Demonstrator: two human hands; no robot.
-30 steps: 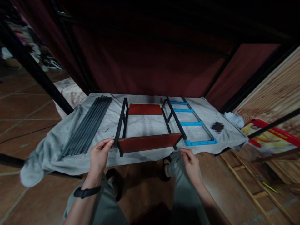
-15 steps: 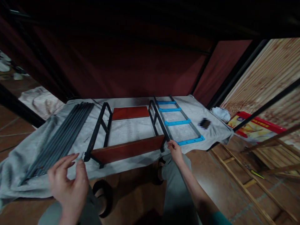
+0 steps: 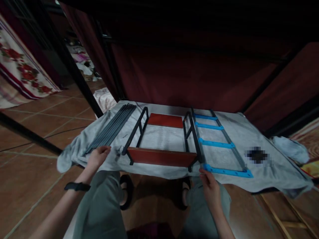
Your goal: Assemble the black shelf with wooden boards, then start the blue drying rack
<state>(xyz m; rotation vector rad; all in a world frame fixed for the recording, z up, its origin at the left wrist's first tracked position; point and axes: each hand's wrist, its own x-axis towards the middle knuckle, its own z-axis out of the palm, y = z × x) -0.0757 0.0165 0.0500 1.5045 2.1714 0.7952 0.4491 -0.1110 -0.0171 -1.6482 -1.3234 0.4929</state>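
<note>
A frame of dark metal side pieces [image 3: 136, 132] joined by reddish-brown boards [image 3: 161, 156] stands on a grey cloth [image 3: 159, 137]. My left hand [image 3: 98, 156] is left of the frame's near corner, close to a bundle of grey tubes [image 3: 113, 127]. Its fingers are curled together; whatever is in them is hidden. My right hand [image 3: 210, 187] is by the frame's near right corner, its fingers stretched out and apart. Those fingertips are close to the near end of a rack with grey rails and blue crossbars [image 3: 216, 143]; whether they touch anything is unclear.
Dark posts [image 3: 74, 66] and a maroon curtain [image 3: 179, 79] surround the cloth. A blurred dark item [image 3: 258, 155] lies at right, near a pale crumpled cloth [image 3: 290, 149]. A wooden ladder-like frame [image 3: 294, 225] is on the tiled floor at lower right.
The view has swung left. My left hand has drawn away from the frame's near left corner, and its fingers have closed. My right hand has come off the near right corner.
</note>
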